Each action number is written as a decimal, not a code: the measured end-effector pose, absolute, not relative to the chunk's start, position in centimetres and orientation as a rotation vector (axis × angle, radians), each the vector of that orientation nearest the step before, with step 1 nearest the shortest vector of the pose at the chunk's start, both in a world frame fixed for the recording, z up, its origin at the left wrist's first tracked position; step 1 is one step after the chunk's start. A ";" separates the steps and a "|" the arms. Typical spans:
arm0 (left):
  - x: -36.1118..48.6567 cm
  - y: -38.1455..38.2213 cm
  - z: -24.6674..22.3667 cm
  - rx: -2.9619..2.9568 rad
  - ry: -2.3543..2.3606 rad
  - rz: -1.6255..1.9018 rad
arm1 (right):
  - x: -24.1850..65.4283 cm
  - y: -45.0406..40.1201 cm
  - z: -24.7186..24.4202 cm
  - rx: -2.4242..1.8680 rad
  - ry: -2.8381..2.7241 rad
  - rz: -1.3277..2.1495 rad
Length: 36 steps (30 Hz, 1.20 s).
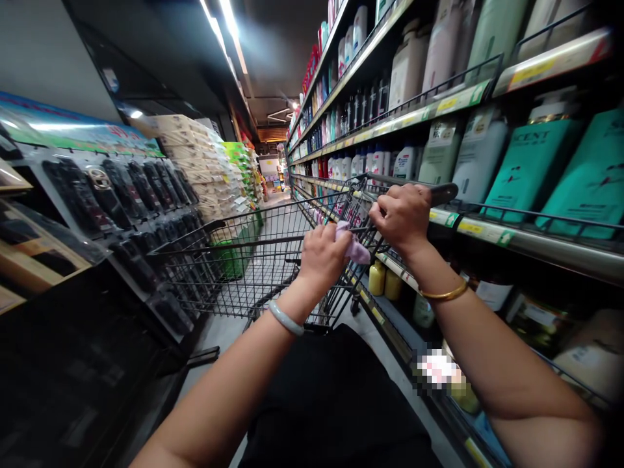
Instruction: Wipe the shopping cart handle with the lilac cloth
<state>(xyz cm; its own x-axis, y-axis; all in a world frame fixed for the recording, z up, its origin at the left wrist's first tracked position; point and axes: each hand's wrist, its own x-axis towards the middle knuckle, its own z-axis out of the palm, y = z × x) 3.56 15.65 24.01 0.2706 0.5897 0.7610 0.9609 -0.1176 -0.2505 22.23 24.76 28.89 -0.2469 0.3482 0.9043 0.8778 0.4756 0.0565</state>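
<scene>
Shopping cart, a dark wire one, stands slantwise in the aisle just in front of you, its basket reaching to the left and its handle at the right, near the shelf edge. Your right hand is closed around that handle, fingers curled fully over it. Your left hand is curled tight with a lilac cloth bunched in it, over the near side of the basket; you cannot tell from here whether it also grips the frame. Close on your right runs the shelf rack, with turquoise bottles standing just beyond your right hand and yellow jars on a lower level. On the left, a display of packaged dark goods crowds the aisle, and the basket's left end overlaps it in view; whether they touch is unclear. Farther along that side rise stacked pale boxes, and a green bin shows through the basket wires. Between the two sides, the tiled floor runs narrowly toward the far end.
</scene>
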 end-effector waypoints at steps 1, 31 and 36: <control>3.5 15.6 23.0 -1.831 -1.398 -0.614 | 22.3 24.8 28.9 -1.030 -1.810 -0.732; 0.5 14.2 18.2 -1.503 -1.686 -0.964 | 15.7 22.6 24.1 -0.900 -1.993 -0.687; 0.3 14.2 15.4 -1.563 -1.846 -1.000 | 15.7 22.8 23.6 -0.894 -1.964 -0.681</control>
